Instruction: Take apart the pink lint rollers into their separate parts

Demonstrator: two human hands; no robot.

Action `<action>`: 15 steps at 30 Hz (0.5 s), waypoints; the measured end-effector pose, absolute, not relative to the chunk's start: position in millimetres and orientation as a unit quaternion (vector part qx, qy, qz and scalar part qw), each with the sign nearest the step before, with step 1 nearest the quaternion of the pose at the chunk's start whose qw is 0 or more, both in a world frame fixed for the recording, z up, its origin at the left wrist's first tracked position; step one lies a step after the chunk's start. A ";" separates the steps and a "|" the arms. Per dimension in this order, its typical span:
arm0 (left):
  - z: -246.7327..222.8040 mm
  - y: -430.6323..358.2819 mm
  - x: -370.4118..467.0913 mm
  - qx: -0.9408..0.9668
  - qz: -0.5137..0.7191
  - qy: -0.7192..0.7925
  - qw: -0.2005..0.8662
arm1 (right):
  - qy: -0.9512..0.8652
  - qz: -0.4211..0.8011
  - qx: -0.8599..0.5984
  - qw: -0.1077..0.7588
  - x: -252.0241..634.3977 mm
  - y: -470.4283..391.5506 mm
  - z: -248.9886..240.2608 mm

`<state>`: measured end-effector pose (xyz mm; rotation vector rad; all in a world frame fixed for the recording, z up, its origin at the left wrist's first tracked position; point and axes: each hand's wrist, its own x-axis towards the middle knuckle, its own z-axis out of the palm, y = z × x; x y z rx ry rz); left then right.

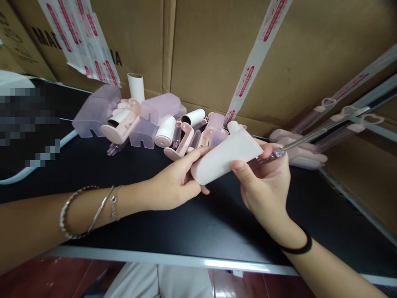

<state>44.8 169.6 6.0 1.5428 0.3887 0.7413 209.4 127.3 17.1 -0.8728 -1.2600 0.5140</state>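
Observation:
A lint roller with a white, rounded head [225,159] is held between my two hands, tilted up to the right above the black table. My left hand [173,182] is closed around the lower left end of the head. My right hand [266,182] grips the other end, thumb pressed against the white surface and fingers around the clear handle joint. From that joint a thin metal rod [313,134] runs up to the right. Behind the head lie pink roller frames [184,142], white paper rolls [165,131] and translucent lilac covers [159,108] in a loose heap.
Several lint rollers [305,159] with heart-shaped loops lean at the right against a cardboard box [211,54]. The box walls the table's back. A metal edge [173,256] runs along the front of the black table [192,231]. A pale blue curved strip [66,138] lies far left.

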 end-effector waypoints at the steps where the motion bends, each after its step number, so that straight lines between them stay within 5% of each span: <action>1: 6.0 170.0 44.4 0.678 0.322 0.172 0.639 | -0.564 0.230 -0.387 0.692 209.7 127.3 17.2; 11: 8.1 169.6 39.7 0.686 0.305 0.135 0.647 | -0.552 0.223 -0.412 0.690 217.3 129.4 17.7; 15: 9.2 174.2 41.3 0.644 0.281 0.142 0.697 | -0.616 0.213 -0.441 0.617 227.0 130.3 19.0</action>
